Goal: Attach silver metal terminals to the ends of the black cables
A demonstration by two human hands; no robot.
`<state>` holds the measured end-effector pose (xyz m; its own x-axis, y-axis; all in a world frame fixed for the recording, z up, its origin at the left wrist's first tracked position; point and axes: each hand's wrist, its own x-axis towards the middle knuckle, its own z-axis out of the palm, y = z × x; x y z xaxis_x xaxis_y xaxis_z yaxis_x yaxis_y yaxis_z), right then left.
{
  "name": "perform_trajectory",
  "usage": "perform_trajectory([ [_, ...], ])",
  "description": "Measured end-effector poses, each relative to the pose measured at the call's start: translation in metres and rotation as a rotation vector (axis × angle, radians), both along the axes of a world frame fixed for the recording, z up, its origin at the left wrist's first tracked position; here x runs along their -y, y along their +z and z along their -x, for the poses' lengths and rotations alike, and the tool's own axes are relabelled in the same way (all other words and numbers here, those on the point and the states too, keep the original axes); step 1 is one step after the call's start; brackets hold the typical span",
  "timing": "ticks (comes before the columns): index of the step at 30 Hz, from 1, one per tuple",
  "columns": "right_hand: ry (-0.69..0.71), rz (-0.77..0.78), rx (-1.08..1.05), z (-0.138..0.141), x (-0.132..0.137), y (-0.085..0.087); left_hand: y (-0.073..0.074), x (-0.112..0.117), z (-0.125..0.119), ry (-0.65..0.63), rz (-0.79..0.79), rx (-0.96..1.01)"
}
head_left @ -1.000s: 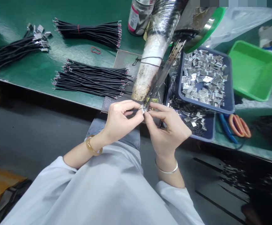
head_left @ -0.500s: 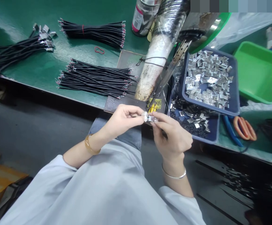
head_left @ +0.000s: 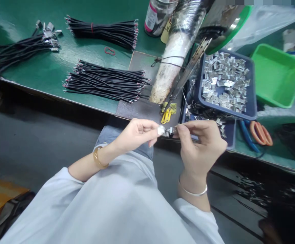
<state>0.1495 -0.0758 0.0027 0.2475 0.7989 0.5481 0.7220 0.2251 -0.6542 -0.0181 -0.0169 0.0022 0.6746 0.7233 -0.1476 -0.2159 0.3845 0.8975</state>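
Observation:
My left hand and my right hand meet just in front of the green bench edge, each pinching one end of a small metal clip between thumb and fingertips. A thin dark wire seems to run into my left fist, but I cannot see it clearly. Behind my hands a dark plate carries a wrapped tool column and a yellow fixture. A loose bundle of black wires lies left of the plate.
A blue tray of metal clips sits on a second blue tray, right of the column. Further right are a green tub and orange-handled scissors. More wire bundles and a jar lie at the back.
Both hands have drawn back from the fixture toward me, still pinching the clip. My right hand has turned so its fingers point left.

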Motion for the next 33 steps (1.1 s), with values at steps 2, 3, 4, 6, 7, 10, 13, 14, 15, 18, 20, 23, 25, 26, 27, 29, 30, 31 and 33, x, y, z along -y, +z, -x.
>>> perform_trajectory([
  [2,-0.086,-0.156,0.071,0.002,0.006,-0.002,-0.002,-0.002,0.001,0.104,-0.004,0.006],
  [3,-0.097,-0.204,0.107,0.003,0.008,-0.002,-0.003,-0.002,0.001,0.14,-0.01,0.009],
  [4,-0.087,-0.22,0.15,0.004,0.01,0.0,-0.005,-0.002,0.0,0.157,-0.016,0.012],
  [6,-0.028,-0.179,0.265,0.006,0.011,0.004,-0.007,-0.001,-0.001,0.165,-0.023,0.021],
  [7,0.006,-0.147,0.323,0.008,0.01,0.007,-0.008,0.0,-0.001,0.164,-0.026,0.021],
  [10,0.078,-0.078,0.385,0.011,0.007,0.01,-0.008,0.002,-0.001,0.166,-0.053,0.001],
  [13,0.111,0.032,0.175,0.011,0.003,0.007,-0.009,0.004,0.0,0.189,-0.148,-0.037],
  [14,0.119,0.071,0.047,0.009,0.002,0.005,-0.009,0.004,0.001,0.205,-0.184,-0.05],
  [15,0.123,0.078,-0.09,0.008,0.001,0.004,-0.009,0.004,0.001,0.226,-0.213,-0.061],
  [18,0.114,-0.109,-0.38,0.002,-0.002,0.002,-0.012,0.002,0.002,0.299,-0.243,-0.073],
  [20,0.067,-0.273,-0.396,0.002,-0.002,0.002,-0.015,0.001,0.002,0.335,-0.229,-0.076],
  [23,-0.058,-0.342,-0.257,0.009,0.001,-0.001,-0.017,-0.001,0.001,0.386,-0.217,-0.123],
  [25,-0.09,-0.279,-0.149,0.014,0.004,-0.006,-0.018,-0.002,0.0,0.411,-0.236,-0.171],
  [26,-0.073,-0.232,-0.109,0.016,0.004,-0.009,-0.017,-0.002,0.0,0.416,-0.25,-0.19],
  [27,-0.047,-0.18,-0.082,0.017,0.003,-0.012,-0.017,-0.003,-0.001,0.417,-0.261,-0.202],
  [29,0.009,-0.091,-0.065,0.018,0.0,-0.017,-0.015,-0.004,-0.003,0.416,-0.275,-0.211],
  [30,0.032,-0.078,-0.06,0.019,-0.002,-0.019,-0.015,-0.004,-0.005,0.418,-0.28,-0.215],
  [31,0.041,-0.083,-0.048,0.02,-0.005,-0.02,-0.014,-0.005,-0.007,0.428,-0.286,-0.222],
  [33,0.021,-0.121,0.011,0.021,-0.01,-0.021,-0.013,-0.006,-0.01,0.462,-0.309,-0.242],
])
